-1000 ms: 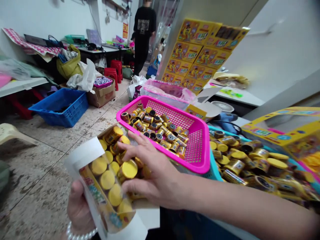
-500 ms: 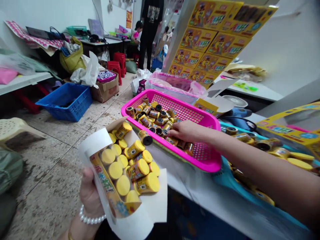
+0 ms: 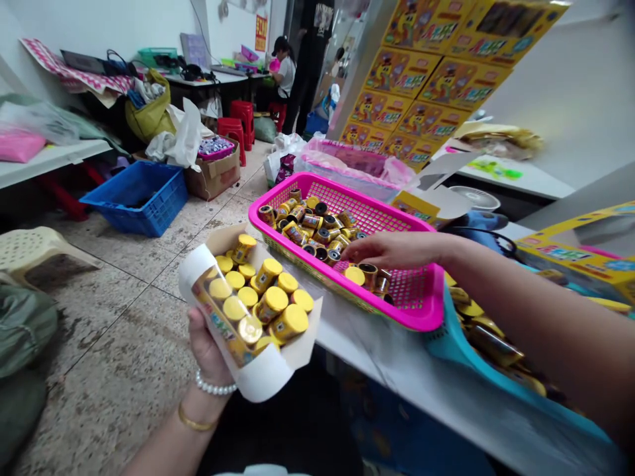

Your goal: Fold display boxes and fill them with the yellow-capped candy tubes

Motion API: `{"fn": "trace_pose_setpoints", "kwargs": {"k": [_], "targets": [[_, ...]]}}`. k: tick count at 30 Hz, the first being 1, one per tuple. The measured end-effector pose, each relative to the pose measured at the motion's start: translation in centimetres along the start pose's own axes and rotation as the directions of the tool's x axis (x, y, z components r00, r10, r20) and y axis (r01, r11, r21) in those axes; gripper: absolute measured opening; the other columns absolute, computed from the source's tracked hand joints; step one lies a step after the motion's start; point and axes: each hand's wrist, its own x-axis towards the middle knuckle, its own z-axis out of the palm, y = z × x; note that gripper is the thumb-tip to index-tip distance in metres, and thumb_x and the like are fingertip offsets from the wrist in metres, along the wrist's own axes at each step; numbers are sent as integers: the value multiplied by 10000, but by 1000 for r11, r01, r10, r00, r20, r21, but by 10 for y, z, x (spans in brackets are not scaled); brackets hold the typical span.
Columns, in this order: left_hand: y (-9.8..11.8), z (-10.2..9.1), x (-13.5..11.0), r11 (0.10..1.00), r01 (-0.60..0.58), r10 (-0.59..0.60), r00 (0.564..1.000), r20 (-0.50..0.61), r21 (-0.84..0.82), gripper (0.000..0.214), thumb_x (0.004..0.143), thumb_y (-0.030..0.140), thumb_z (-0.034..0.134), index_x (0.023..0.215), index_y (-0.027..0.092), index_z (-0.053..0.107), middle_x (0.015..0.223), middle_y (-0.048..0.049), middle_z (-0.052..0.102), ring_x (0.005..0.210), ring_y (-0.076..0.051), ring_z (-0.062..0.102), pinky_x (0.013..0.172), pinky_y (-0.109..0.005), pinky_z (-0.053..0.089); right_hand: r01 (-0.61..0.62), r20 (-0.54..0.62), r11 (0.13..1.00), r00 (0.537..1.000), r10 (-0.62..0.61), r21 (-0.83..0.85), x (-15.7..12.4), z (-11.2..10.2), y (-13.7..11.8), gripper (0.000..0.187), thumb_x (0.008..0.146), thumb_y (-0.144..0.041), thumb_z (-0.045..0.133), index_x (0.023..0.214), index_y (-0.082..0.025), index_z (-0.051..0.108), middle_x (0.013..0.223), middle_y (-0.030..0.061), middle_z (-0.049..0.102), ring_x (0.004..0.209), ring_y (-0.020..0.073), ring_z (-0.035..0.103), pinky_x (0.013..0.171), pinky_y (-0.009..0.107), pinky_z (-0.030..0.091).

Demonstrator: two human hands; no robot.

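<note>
My left hand [image 3: 207, 344] grips from below an open white carton [image 3: 253, 370] with a clear window. The carton is filled with several small yellow-capped jars [image 3: 272, 305]. My right hand [image 3: 391, 250] reaches into the pink mesh basket [image 3: 421, 311] on the table, fingers pinched over a small jar [image 3: 370, 272] among several loose gold-labelled jars [image 3: 312, 228]. What the fingers grip is partly hidden.
A teal tray [image 3: 449, 340] of more jars sits right of the basket on the white table [image 3: 377, 357]. Stacked yellow boxes [image 3: 421, 79] stand behind. On the floor are a blue crate [image 3: 141, 197], a cardboard box [image 3: 214, 173] and red stools [image 3: 238, 125]. Two people [image 3: 307, 59] are far back.
My right hand left the carton and went into the pink basket, then shifted right within it. My left hand raised the carton closer to the basket.
</note>
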Motion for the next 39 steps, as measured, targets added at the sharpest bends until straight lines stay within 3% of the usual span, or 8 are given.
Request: {"fn": "trace_pose_setpoints", "kwargs": {"k": [6, 10, 13, 18, 22, 26, 34, 39], "targets": [[-47, 8, 9, 989, -141, 144, 982, -122, 38, 535, 810, 626, 693, 1291, 394, 654, 1412, 33, 639, 1406, -254, 490, 1121, -377, 455, -423, -230, 879, 898, 375, -220, 10, 19, -14, 413, 949, -212, 370, 1247, -141, 648, 1042, 167, 755, 937, 285, 718, 761, 351, 507], [-55, 7, 13, 995, -88, 93, 990, -106, 46, 515, 854, 672, 607, 1275, 381, 671, 1481, 63, 578, 1496, -230, 350, 1097, -344, 452, -290, -121, 922, 956, 267, -256, 2, 17, -4, 422, 977, -237, 386, 1317, -151, 619, 1141, 157, 739, 997, 259, 707, 829, 331, 493], [-46, 5, 11, 998, -62, 67, 986, -156, 34, 568, 757, 674, 716, 1218, 343, 714, 1355, 8, 682, 1390, -280, 503, 1154, -419, 415, -129, -13, 948, 991, 130, -292, -9, 16, -4, 464, 988, -247, 378, 1406, -137, 547, 1168, 163, 724, 970, 255, 707, 831, 340, 495], [-24, 3, -1, 999, 39, -37, 992, -117, 12, 416, 748, 595, 769, 1063, 325, 777, 1022, 27, 803, 1206, -285, 662, 1190, -489, 384, -84, -136, 930, 990, 37, -357, -15, 22, -15, 281, 818, -124, 516, 1045, -132, 680, 1031, 144, 682, 928, 259, 666, 765, 327, 485], [-12, 1, -9, 995, 79, -74, 994, -81, 54, 452, 762, 580, 763, 1132, 321, 751, 1111, 12, 789, 1275, -317, 616, 1169, -517, 411, -158, -432, 987, 892, 135, -17, -17, 16, -20, 285, 715, -122, 590, 993, -157, 644, 939, 98, 639, 888, 251, 622, 752, 343, 484], [-10, -1, -13, 991, 85, -81, 996, -45, 102, 468, 800, 548, 744, 1215, 334, 702, 1159, 6, 775, 1234, -272, 651, 1155, -474, 438, 159, -445, 796, 883, 151, 584, -25, 2, -46, 478, 775, -207, 603, 1251, -241, 571, 892, 3, 619, 728, 159, 587, 636, 290, 481], [-20, 3, -12, 994, 52, -45, 996, -79, 93, 657, 774, 598, 745, 1358, 336, 598, 1346, -20, 688, 1262, -313, 625, 1158, -514, 425, 416, -558, 475, 803, 208, 775, -5, 13, -126, 372, 678, -349, 818, 889, -219, 541, 787, -31, 633, 703, 138, 594, 629, 282, 484], [-18, 1, -12, 990, 83, -78, 996, -44, 114, 553, 784, 604, 733, 1276, 362, 659, 1209, -8, 751, 1269, -321, 618, 1141, -547, 435, 310, -690, 756, 681, 247, 576, 17, 28, -137, 338, 692, -314, 827, 824, -217, 531, 794, -43, 625, 750, 140, 574, 724, 298, 434]]}}
